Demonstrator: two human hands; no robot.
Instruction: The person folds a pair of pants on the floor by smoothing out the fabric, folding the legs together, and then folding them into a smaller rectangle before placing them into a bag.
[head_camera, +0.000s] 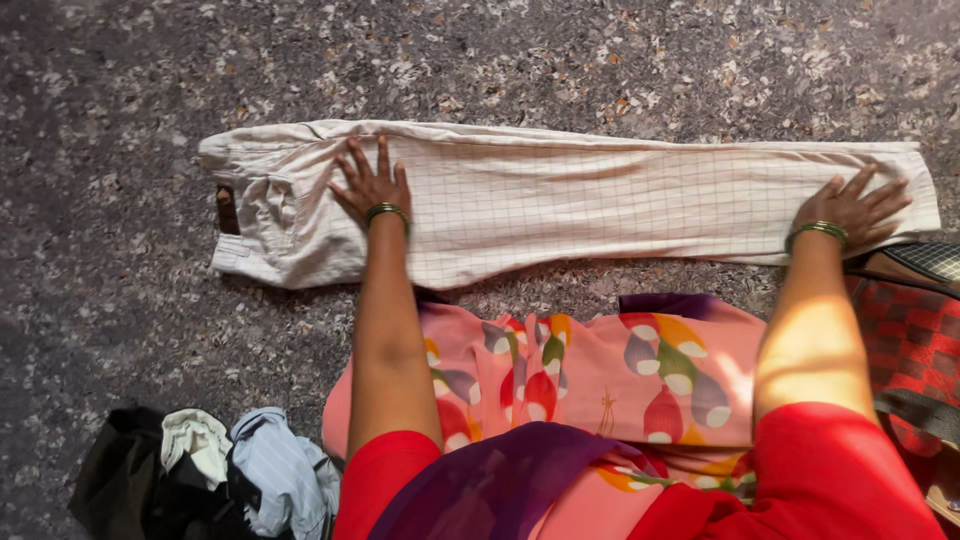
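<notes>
Two hands: the left hand (372, 185) and right hand (850, 210) lie flat with fingers spread wide, holding nothing, pressing on the trousers.
Trousers: the long cream checked cloth trousers (560, 200) lie folded on the speckled stone floor (120, 290), right under both palms.
Slip risk: I think the top leg could slide off the one below if a palm pushes sideways.
Crease risk: between the hands nothing pins the cloth, so it may bunch up.
Near the left hand: a heap of dark and pale clothes (210, 470), well apart.

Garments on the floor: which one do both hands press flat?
The long cream checked trousers, laid out straight under left hand and right hand; other clothes lie crumpled.
</notes>
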